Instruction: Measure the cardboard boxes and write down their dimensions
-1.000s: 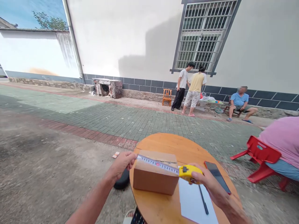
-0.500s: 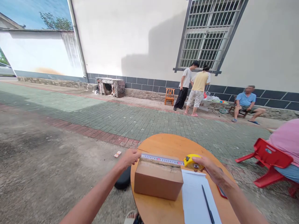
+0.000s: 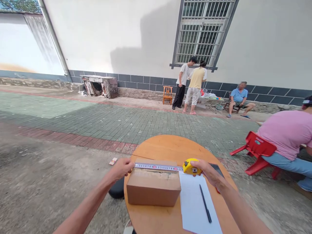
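Note:
A brown cardboard box (image 3: 153, 191) sits on the round wooden table (image 3: 168, 144). The pulled-out blade (image 3: 161, 167) of a yellow tape measure (image 3: 188, 167) stretches across the top of the box. My left hand (image 3: 123, 168) pinches the blade's end at the box's left edge. On the other side, my right hand (image 3: 207, 172) grips the yellow case just past the box's right edge. Below that hand lie white sheets of paper (image 3: 192, 208) with a black pen (image 3: 205, 204) on them. A dark phone (image 3: 216, 169) is partly hidden behind my right wrist.
A person in pink (image 3: 287, 133) sits on a red plastic chair (image 3: 259, 146) at the right. Two people (image 3: 195, 84) stand by the far wall near a small wooden chair (image 3: 167, 95); another person (image 3: 239, 96) sits there. A black stool (image 3: 117, 190) stands left of the table.
The view has swung to the right, so everything sits farther left in the picture and more of the person in pink shows. Both hands keep hold of the tape measure across the box.

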The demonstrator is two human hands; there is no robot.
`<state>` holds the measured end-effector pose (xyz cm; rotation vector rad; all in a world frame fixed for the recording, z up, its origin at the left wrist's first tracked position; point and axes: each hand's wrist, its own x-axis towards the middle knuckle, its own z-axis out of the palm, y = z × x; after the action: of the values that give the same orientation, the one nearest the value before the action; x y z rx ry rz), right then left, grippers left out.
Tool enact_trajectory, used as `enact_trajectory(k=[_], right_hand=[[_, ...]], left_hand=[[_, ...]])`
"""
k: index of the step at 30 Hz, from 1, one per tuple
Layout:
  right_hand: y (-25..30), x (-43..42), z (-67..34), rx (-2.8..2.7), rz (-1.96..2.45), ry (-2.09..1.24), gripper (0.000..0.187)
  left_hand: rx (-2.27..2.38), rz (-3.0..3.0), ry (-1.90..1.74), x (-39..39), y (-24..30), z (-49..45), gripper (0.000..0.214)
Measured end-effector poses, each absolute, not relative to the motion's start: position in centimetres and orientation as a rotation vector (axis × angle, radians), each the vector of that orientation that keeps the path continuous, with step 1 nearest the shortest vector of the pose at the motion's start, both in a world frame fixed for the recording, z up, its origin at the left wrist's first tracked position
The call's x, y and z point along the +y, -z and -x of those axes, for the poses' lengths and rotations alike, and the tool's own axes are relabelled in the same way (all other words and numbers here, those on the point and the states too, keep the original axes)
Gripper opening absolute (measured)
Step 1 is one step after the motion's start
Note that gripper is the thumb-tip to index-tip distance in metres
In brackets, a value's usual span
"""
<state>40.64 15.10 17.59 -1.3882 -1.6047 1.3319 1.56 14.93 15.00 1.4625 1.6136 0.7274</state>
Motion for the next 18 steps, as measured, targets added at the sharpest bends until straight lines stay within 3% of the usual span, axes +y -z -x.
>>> enact_trajectory(k=[10, 18], right_hand=[[-19.8, 13.7, -39.6, -1.622, 1.388, -1.274, 0.039], [-20.0, 5.3, -35.2, -1.412, 1.313, -1.272, 0.056]], left_hand=[[1.596, -1.468, -0.776, 14.9, -16.0, -1.8, 0.029], [1.483, -1.598, -0.999, 17.0, -20.8, -2.6, 0.025]])
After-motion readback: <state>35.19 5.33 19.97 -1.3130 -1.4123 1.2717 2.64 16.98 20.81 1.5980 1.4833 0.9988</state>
